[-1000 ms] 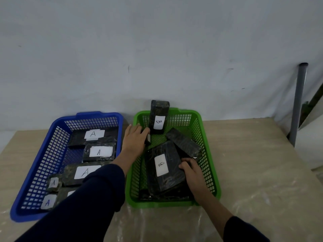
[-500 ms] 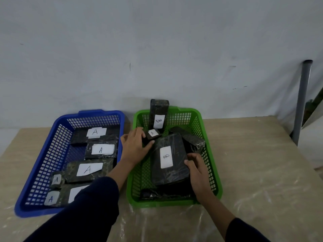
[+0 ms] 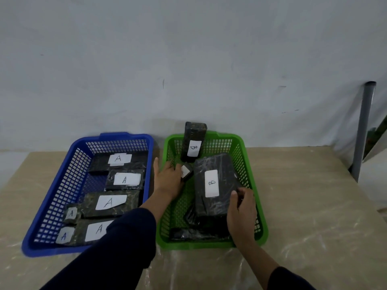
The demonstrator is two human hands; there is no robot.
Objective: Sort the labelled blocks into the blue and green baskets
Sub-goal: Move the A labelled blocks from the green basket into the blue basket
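Note:
The blue basket on the left holds several black wrapped blocks with white A labels. The green basket on the right holds black blocks marked B. A tall B block stands upright against its back wall. A large flat B block lies tilted over darker blocks at the bottom. My right hand grips the large block's near right corner. My left hand reaches into the green basket's left side and holds a small labelled block at its fingertips.
Both baskets sit side by side on a beige table covered near me by clear plastic film. A white wall rises right behind them. A grey pipe stands at the table's back right corner.
The large B block has swung round and moved toward the basket's right side, covering the slanted block behind it. My left hand has picked up the small block and shifted slightly.

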